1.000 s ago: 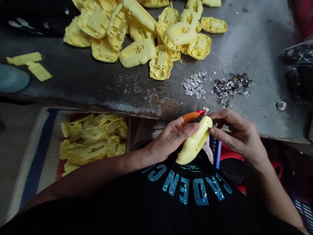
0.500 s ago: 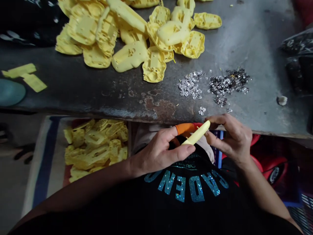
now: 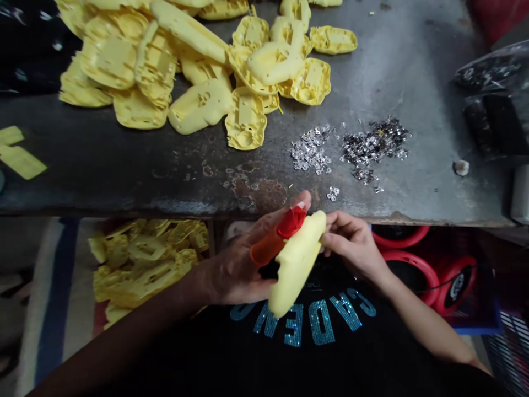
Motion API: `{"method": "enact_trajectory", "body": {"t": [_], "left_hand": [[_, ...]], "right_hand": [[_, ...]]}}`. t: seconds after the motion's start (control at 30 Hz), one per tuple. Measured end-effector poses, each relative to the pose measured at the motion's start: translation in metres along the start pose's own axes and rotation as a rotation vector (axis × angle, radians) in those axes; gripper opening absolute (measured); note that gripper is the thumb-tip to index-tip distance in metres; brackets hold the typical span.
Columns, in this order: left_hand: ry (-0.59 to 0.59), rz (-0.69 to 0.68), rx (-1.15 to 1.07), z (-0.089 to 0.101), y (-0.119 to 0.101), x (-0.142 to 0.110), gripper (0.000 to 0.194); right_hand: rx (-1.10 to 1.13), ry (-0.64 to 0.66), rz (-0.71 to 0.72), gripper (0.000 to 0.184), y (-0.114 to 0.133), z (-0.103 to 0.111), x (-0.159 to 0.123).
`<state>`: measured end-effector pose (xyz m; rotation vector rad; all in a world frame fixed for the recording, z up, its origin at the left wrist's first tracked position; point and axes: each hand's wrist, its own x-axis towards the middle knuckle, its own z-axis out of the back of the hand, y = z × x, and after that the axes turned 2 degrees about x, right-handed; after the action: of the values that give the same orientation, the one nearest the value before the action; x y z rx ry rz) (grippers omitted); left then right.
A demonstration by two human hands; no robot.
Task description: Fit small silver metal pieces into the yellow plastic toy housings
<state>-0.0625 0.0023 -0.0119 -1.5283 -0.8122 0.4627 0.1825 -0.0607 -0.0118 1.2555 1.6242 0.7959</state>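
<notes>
A yellow plastic shell (image 3: 294, 263) is held over my lap, just below the table's front edge. My left hand (image 3: 239, 264) grips it from the left; its index finger wears an orange rubber finger cot (image 3: 276, 238) with a red tip, laid against the shell. Pinching the shell's upper end from the right is my right hand (image 3: 351, 245), its fingers curled on it.
A heap of yellow plastic shells (image 3: 185, 60) lies at the back of the grey metal table (image 3: 136, 165). Two small piles of shiny metal bits (image 3: 351, 148) sit near the front. More yellow parts (image 3: 140, 259) fill a bin below left. Red rings (image 3: 417, 259) lie below right.
The shell has turned from edge-on to its broad side and sunk lower over my lap. Both hands have shifted left with it. The view has tilted down a little.
</notes>
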Motion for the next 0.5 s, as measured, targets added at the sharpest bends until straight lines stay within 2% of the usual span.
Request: {"method": "enact_trajectory", "body": {"t": [0.07, 0.13, 0.17, 0.23, 0.3, 0.37, 0.5], "left_hand": [[0.062, -0.118, 0.116, -0.002, 0.0, 0.004, 0.115], [0.008, -0.105, 0.079, -0.003, -0.006, 0.008, 0.12], [-0.051, -0.073, 0.015, -0.003, -0.009, 0.01, 0.116], [-0.171, -0.015, -0.14, -0.003, -0.012, 0.013, 0.096], [-0.257, 0.015, -0.264, -0.003, -0.011, 0.015, 0.078], [-0.312, 0.063, -0.345, -0.005, -0.006, 0.016, 0.075], [-0.373, 0.148, -0.416, -0.011, 0.0, 0.017, 0.076]], "right_hand": [[-0.058, 0.14, -0.022, 0.031, 0.002, -0.003, 0.003], [-0.311, 0.207, 0.095, 0.027, 0.013, 0.005, 0.007], [-0.516, 0.168, 0.202, 0.023, 0.02, 0.014, 0.009], [-0.976, -0.032, 0.45, 0.014, 0.033, 0.036, 0.018], [-1.304, -0.171, 0.599, 0.014, 0.04, 0.057, 0.031], [-1.454, -0.163, 0.639, 0.015, 0.041, 0.071, 0.042], [-1.471, -0.095, 0.629, 0.014, 0.034, 0.077, 0.052]]}}
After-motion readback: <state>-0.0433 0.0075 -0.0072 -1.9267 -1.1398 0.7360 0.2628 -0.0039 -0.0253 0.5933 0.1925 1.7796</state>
